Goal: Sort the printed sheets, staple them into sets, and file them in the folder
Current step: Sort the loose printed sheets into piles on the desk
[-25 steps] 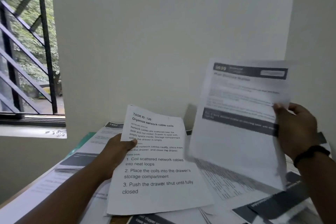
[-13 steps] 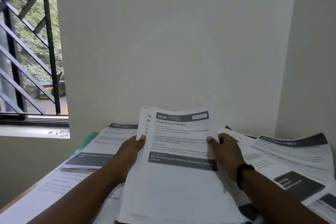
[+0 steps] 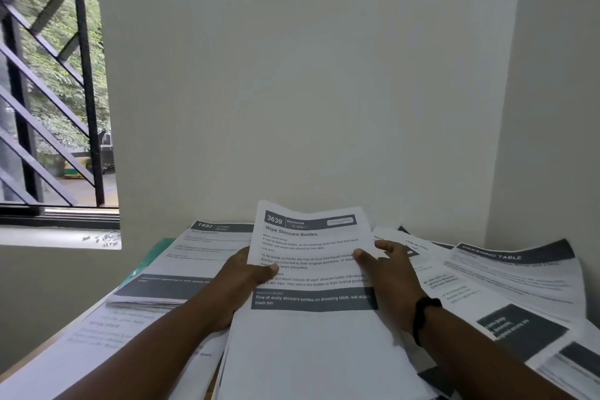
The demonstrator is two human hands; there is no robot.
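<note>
Stack of sheets (image 3: 311, 334): held over the middle of the bench (image 3: 19, 364), top page headed "3639 Bedroom, Wipe Skincare Bottles". Left hand (image 3: 242, 282): grips the stack's left edge, thumb curled over the page. Right hand (image 3: 388, 276): thumb on the right edge of the top page, fingers spread and fairly straight behind it. Loose sheets (image 3: 519, 276): spread toward the bench's right edge and far corner. Green folder (image 3: 156, 256): far left of the bench, mostly under paper.

Both forearms are bare, and a black band (image 3: 425, 318) circles the wrist of the right arm.
</note>
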